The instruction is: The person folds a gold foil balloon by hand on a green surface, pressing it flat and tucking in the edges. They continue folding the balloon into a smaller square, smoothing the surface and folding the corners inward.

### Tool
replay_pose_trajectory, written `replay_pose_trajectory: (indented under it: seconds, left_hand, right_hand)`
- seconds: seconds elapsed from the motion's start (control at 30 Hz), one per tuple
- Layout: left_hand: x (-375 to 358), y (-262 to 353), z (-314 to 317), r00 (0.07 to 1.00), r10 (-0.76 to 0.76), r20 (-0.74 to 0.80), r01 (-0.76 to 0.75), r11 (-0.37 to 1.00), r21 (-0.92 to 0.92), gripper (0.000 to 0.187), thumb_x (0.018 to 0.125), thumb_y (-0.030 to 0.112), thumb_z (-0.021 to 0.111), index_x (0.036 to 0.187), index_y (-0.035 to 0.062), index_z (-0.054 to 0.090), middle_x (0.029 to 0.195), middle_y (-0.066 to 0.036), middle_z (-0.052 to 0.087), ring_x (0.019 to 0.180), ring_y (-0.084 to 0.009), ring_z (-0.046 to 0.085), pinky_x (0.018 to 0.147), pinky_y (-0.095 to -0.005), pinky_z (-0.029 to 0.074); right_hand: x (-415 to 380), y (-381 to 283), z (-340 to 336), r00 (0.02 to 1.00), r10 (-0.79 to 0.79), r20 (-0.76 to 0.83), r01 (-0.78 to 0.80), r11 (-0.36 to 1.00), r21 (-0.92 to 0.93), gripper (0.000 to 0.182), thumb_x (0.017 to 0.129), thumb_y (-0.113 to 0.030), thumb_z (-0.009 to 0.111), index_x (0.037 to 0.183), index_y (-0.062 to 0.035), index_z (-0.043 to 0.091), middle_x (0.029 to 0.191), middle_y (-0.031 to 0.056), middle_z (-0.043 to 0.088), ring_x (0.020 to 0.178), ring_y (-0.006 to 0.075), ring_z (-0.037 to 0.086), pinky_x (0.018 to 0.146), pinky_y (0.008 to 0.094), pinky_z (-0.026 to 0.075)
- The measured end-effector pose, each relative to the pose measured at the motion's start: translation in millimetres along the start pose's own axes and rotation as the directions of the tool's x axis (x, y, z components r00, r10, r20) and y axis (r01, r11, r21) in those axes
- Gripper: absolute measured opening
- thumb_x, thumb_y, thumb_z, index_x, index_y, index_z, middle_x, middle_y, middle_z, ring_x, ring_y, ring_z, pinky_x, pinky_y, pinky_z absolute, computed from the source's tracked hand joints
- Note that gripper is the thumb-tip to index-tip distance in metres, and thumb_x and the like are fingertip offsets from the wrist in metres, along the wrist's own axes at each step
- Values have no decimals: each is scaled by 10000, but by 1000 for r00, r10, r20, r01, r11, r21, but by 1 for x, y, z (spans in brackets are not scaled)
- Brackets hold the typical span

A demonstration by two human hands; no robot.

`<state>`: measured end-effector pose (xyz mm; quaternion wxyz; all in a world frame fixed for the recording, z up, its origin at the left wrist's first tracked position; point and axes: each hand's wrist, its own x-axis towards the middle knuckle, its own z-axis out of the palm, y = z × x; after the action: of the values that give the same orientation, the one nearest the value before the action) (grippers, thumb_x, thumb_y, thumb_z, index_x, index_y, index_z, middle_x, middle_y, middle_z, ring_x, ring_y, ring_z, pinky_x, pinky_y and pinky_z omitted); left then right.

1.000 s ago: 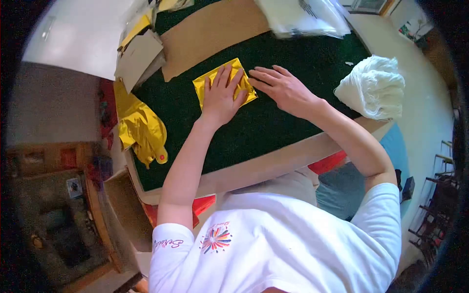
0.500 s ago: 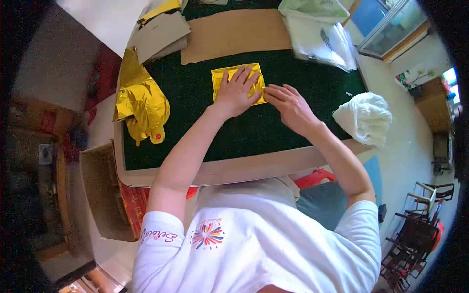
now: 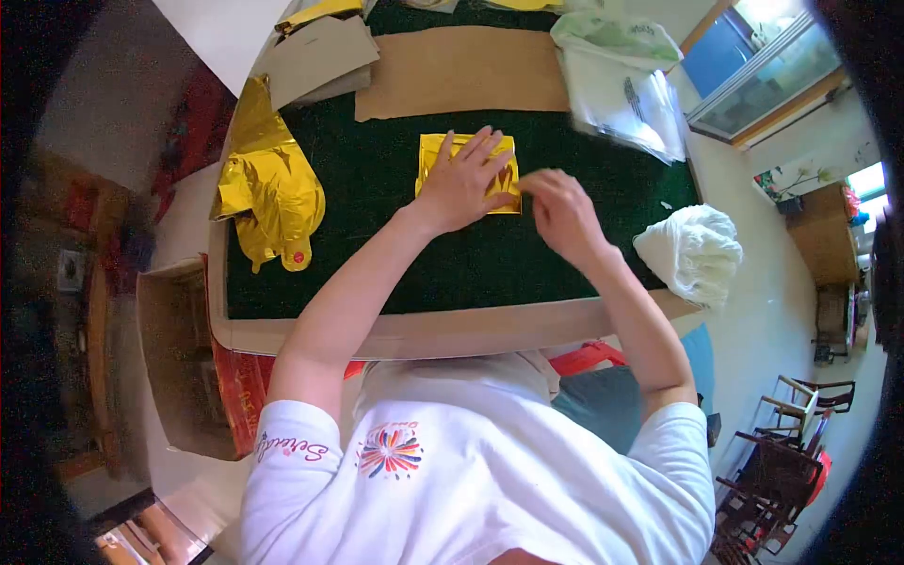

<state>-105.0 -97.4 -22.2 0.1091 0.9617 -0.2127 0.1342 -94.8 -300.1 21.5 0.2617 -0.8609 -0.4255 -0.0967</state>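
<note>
A folded square of gold foil [image 3: 429, 151] lies on the dark green tabletop in front of me. My left hand [image 3: 461, 188] rests flat across it with fingers spread, hiding much of its middle. Just off the foil's right edge is my right hand [image 3: 565, 207], its fingers loosely bent and partly smeared by motion. Its thumb sits apart from the fingers, and nothing shows between them. To the left, a larger crumpled gold foil balloon [image 3: 278, 188] with a small red dot lies near the table edge.
Brown cardboard [image 3: 461, 71] lies beyond the foil, with grey card sheets [image 3: 325, 56] at its left and clear plastic bags [image 3: 626, 104] at its right. A bundle of white string [image 3: 692, 250] sits at the right table edge. A cardboard box [image 3: 179, 358] stands left of the table.
My right hand has lifted from the foil's right edge and its fingers have bent. My left hand still lies on the foil. The whole view has shifted slightly.
</note>
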Motion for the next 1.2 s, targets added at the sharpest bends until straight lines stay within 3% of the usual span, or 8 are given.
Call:
replay_pose_trajectory:
  seconds: [0.13,0.17,0.23,0.3,0.47,0.83,1.0,1.2]
  left_hand:
    - [-9,7,-38,942,72,-327,-95,994,-56,387,867,362,605,1155,106,582,1347,-122,461,1303,-257,385,1072,-514,258]
    - [-16,10,-49,918,-47,-393,19,997,-74,230,858,278,620,983,85,608,1181,-116,564,1134,-256,522,948,-459,404]
    - [-42,13,-67,888,-389,-246,325,908,-265,161,869,217,607,901,62,580,973,-118,631,900,-274,619,777,-395,501]
    - [-72,15,-85,794,-589,150,599,717,-356,186,900,212,589,861,35,546,799,-98,640,713,-246,645,637,-341,522]
    - [-100,5,-70,648,-630,428,679,223,-700,208,943,246,552,936,39,532,824,-61,653,718,-120,614,614,-268,499]
    - [17,-73,-17,816,-561,138,413,400,-818,319,862,222,640,1112,30,592,1040,-155,655,967,-230,636,859,-326,491]
    - [10,-86,-31,826,-561,51,464,627,-626,267,858,185,628,1082,38,618,1065,-152,650,966,-258,636,860,-341,497]
    - [-47,-72,-34,813,-582,-10,493,699,-518,252,808,159,681,1032,51,639,965,-94,646,863,-228,633,787,-338,507]
  right_hand:
    - [50,36,13,996,47,-74,-44,999,31,218,810,-5,538,1008,-25,627,1040,155,619,994,337,578,857,398,473]
    - [61,47,21,996,45,-75,-42,998,35,218,810,-5,538,1008,-25,627,1040,155,619,994,337,578,857,398,473]
    - [78,57,33,999,16,-48,-17,1000,-15,224,849,-61,535,1053,-36,625,1025,168,632,968,342,594,843,399,477]
    - [86,55,26,993,100,58,-100,995,-3,241,857,-78,536,1081,-42,615,1006,173,639,951,341,603,829,399,482]
    - [67,40,15,933,277,230,-277,960,-33,292,857,-105,543,1146,-71,575,915,186,652,858,340,633,740,408,500]
    - [6,-56,5,962,-10,273,-55,971,232,257,851,-85,612,1104,-41,614,1015,160,635,926,303,630,778,368,516]
    - [33,-8,-4,930,338,142,-366,867,338,201,879,-69,590,1068,-29,648,948,119,682,819,173,643,740,279,512]
    - [40,53,18,908,417,-45,-391,881,268,219,884,-71,591,1096,-32,634,997,111,669,871,174,638,774,280,505]
